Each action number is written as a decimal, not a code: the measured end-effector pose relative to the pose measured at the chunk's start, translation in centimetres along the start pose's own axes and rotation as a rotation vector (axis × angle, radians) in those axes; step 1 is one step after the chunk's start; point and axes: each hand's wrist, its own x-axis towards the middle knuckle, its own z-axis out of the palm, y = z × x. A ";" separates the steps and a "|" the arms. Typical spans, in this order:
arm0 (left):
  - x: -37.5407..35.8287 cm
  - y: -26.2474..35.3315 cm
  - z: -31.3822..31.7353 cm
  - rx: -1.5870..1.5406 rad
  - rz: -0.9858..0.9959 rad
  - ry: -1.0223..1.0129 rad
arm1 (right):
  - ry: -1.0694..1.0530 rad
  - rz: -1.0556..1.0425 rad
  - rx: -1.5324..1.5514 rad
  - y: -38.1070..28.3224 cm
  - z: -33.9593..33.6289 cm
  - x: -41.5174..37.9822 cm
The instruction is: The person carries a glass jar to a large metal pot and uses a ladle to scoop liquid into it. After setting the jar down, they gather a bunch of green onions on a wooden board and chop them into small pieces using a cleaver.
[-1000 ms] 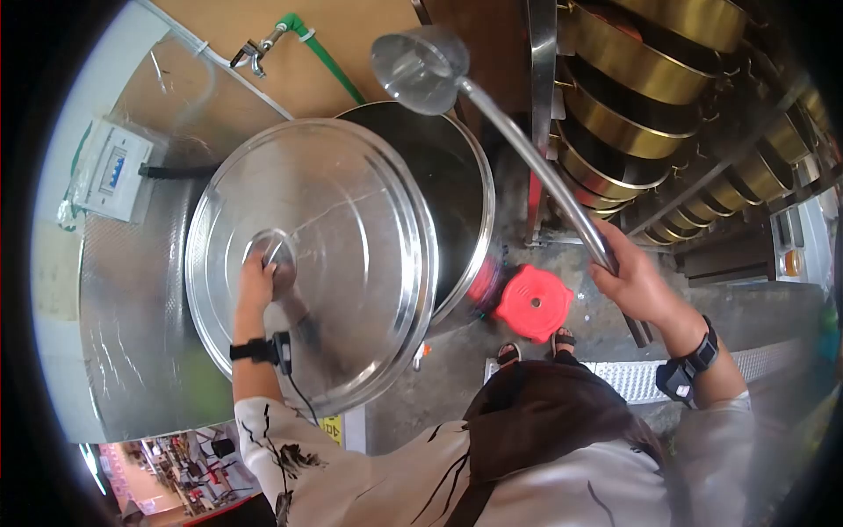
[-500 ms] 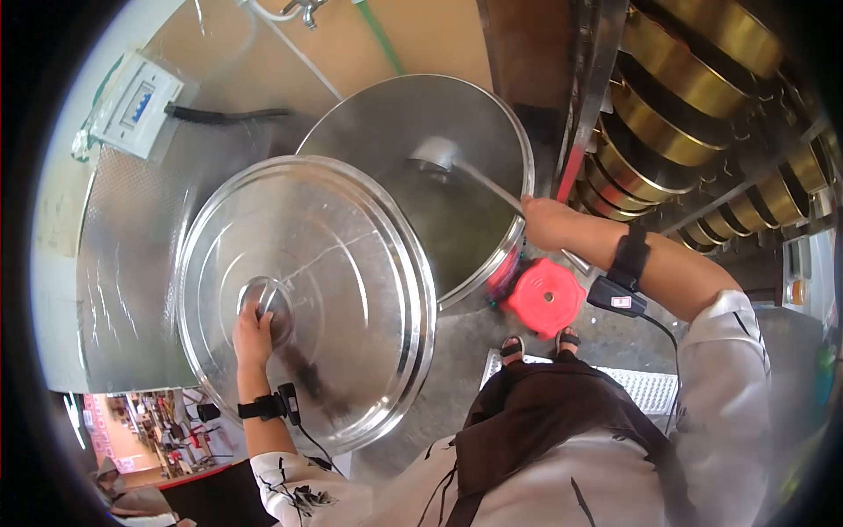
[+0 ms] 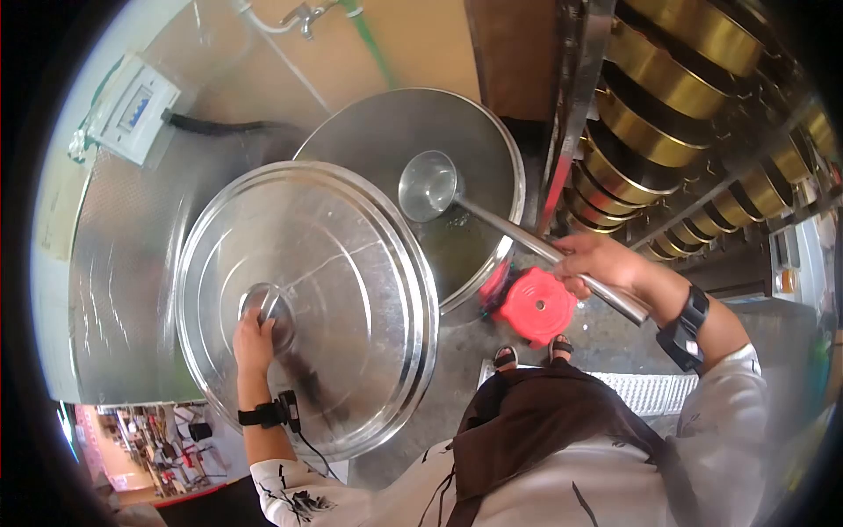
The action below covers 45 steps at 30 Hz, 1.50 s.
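Observation:
A large round metal lid is tilted over the near left part of a big metal pot. My left hand grips the knob at the lid's centre. A long-handled ladle hangs over the pot's opening, its round bowl facing up and looking shiny inside. My right hand is closed around the ladle's handle, to the right of the pot's rim. Greenish-brown liquid shows dimly in the pot below the ladle; the lid hides part of it.
A red stool stands on the floor beside the pot. Gold-coloured pots fill a rack at the right. A tap is on the wall, and a breaker box is at the upper left.
My right hand has moved right and down with the ladle, raising it. The ladle's bowl has turned to face up and looks larger. My left hand and the lid are nearly unmoved.

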 end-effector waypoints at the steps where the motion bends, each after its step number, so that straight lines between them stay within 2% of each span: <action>1: 0.4 0.3 0.1 -0.007 0.002 0.002 | 0.012 -0.016 0.000 0.1 0.2 -1.3; 2: 0.9 0.7 0.2 -0.013 0.003 0.003 | -0.056 -0.023 0.005 0.6 -0.4 -2.1; 9: 4.8 1.5 1.1 -0.031 0.086 0.029 | 0.161 -0.134 -0.341 0.6 1.4 -8.1; 12: 6.3 2.7 1.4 -0.023 0.077 0.011 | 0.125 -0.150 -0.056 1.1 1.3 -9.0; 18: 8.5 4.9 2.2 -0.013 0.073 -0.058 | 0.095 -0.199 0.280 2.4 1.2 -12.4; 25: 12.1 7.3 5.2 -0.036 0.162 -0.110 | 0.065 -0.259 0.426 6.9 0.9 -18.0; 30: 15.3 10.8 7.5 -0.044 0.199 -0.131 | 0.277 -0.207 0.490 10.1 3.2 -22.3; 33: 17.1 13.0 8.7 -0.061 0.254 -0.143 | 0.343 -0.247 0.666 12.7 4.5 -24.2; 35: 19.9 12.5 11.3 -0.025 0.380 -0.172 | 0.379 -0.253 0.672 14.2 5.1 -25.5; 36: 21.0 11.6 13.5 -0.083 0.531 -0.024 | 0.408 -0.267 0.699 14.6 5.6 -26.2; 37: 22.1 12.2 14.4 -0.033 0.536 -0.078 | 0.453 -0.287 0.731 14.9 6.1 -26.8; 38: 23.3 11.7 16.3 -0.170 0.638 0.039 | 0.493 -0.291 0.734 15.2 6.7 -27.4; 39: 22.1 14.0 14.5 -0.220 0.595 -0.001 | 0.506 -0.329 0.751 16.0 7.0 -27.8; 40: 22.1 15.9 13.2 -0.220 0.510 -0.128 | 0.552 -0.350 0.801 16.8 7.1 -27.8; 41: 24.1 14.3 15.3 -0.133 0.565 -0.033 | 0.582 -0.369 0.846 17.8 7.3 -28.0; 43: 27.7 12.3 17.9 -0.156 0.581 -0.028 | 0.658 -0.447 0.870 19.7 7.2 -28.8; 45: 29.1 13.0 18.0 -0.101 0.506 -0.149 | 0.742 -0.494 0.881 20.0 6.4 -29.4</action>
